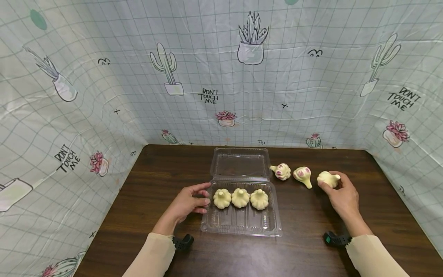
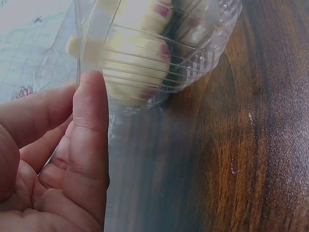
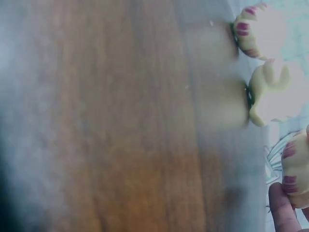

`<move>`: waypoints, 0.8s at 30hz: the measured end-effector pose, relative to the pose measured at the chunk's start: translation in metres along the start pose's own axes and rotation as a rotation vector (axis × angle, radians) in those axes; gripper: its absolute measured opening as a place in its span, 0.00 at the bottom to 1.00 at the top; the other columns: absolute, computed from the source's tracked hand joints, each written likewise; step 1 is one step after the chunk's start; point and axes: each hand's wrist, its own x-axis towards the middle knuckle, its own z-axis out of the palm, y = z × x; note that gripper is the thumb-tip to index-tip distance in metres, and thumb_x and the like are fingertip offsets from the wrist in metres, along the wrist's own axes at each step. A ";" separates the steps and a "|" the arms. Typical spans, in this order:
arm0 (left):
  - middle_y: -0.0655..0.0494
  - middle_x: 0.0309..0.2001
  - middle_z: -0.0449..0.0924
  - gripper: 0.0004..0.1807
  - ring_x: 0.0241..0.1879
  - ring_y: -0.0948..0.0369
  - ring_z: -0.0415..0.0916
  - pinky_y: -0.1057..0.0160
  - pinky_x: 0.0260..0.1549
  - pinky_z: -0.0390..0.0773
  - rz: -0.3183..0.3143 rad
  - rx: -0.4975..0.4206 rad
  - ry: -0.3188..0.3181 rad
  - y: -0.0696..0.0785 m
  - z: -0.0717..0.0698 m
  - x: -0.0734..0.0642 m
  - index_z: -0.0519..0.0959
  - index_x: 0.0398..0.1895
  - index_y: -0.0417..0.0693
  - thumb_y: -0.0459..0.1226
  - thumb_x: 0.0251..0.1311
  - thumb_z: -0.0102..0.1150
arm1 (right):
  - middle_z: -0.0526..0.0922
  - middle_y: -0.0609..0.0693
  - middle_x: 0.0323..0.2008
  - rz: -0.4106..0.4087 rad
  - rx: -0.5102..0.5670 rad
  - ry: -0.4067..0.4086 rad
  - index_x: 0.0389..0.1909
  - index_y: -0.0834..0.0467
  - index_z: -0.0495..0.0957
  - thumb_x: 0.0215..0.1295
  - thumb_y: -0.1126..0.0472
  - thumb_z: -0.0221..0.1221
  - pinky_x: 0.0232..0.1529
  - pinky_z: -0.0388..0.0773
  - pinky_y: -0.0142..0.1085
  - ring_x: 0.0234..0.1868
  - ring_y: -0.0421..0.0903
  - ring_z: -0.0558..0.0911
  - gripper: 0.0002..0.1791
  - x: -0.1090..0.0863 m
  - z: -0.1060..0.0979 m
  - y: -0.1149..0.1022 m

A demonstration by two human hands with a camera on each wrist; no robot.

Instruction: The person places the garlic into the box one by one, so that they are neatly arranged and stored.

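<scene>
A clear plastic clamshell container [image 1: 238, 227] lies with its lid folded back. In its base, three cream garlic bulbs [image 1: 240, 197] sit in a row, stems up in the head view. My left hand [image 1: 188, 202] is at the container's left side; in the left wrist view its thumb [image 2: 91, 111] and a finger pinch the rim. At the right, my right hand [image 1: 342, 194] grips another garlic bulb [image 1: 327, 179] between thumb and fingers, its stem pointing right. The right wrist view catches only part of this bulb [image 3: 295, 169], with purple marks on it.
Two loose garlic bulbs with purple marks, one by the lid [image 1: 282, 171] and one further right [image 1: 303, 176], lie on the dark wooden table [image 1: 297, 246]. The open lid [image 1: 240, 163] lies behind the base. A cactus-print curtain [image 1: 277, 77] encloses the back and sides.
</scene>
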 end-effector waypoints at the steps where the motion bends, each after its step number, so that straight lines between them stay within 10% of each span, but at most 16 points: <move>1: 0.44 0.50 0.74 0.34 0.34 0.60 0.82 0.65 0.31 0.89 0.002 0.000 -0.002 0.000 0.000 0.000 0.70 0.77 0.41 0.22 0.69 0.61 | 0.80 0.63 0.60 0.000 0.000 0.010 0.71 0.56 0.74 0.70 0.46 0.68 0.41 0.68 0.37 0.50 0.51 0.75 0.33 -0.001 -0.001 -0.001; 14: 0.43 0.51 0.74 0.34 0.33 0.61 0.82 0.65 0.31 0.89 0.002 0.005 -0.010 -0.001 -0.001 0.002 0.69 0.78 0.41 0.23 0.69 0.62 | 0.74 0.21 0.29 0.036 0.075 0.059 0.64 0.54 0.82 0.68 0.45 0.70 0.29 0.75 0.19 0.29 0.21 0.75 0.28 -0.014 -0.016 -0.017; 24: 0.43 0.51 0.74 0.34 0.32 0.61 0.82 0.66 0.30 0.89 0.002 0.008 -0.012 0.000 0.001 0.003 0.69 0.78 0.41 0.23 0.69 0.62 | 0.84 0.47 0.41 -0.087 -0.004 0.069 0.61 0.53 0.85 0.70 0.48 0.70 0.35 0.68 0.28 0.35 0.26 0.71 0.23 -0.034 -0.014 -0.045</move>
